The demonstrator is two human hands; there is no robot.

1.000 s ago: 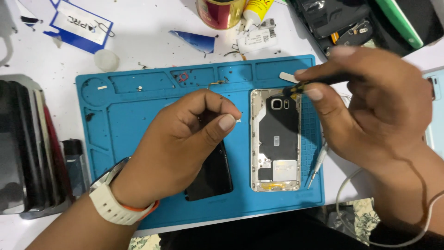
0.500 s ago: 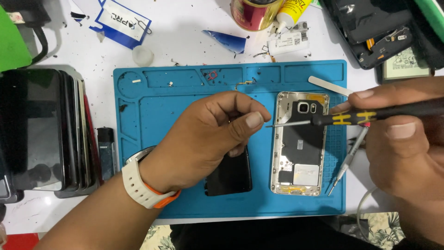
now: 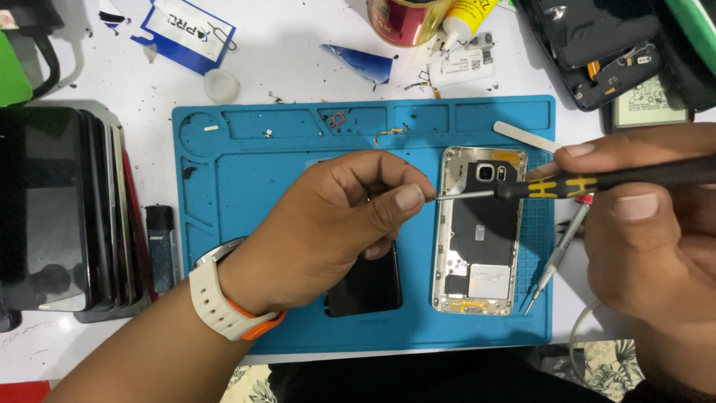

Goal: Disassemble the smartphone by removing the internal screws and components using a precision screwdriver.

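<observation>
Black screwdriver (image 3: 597,181) in right hand (image 3: 656,239), tip at left hand (image 3: 328,224)

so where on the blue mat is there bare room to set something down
Free: the mat strip from its left edge to the left hand, and the bottom edge under the opened phone frame. Crowded: the top trays with small parts, and the right side, where the right hand holds the screwdriver.

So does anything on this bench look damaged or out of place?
Yes. The opened phone lies on the blue mat with its back off and its insides bare, and dark specks litter the mat and the white table. A torn blue scrap lies above.
</observation>
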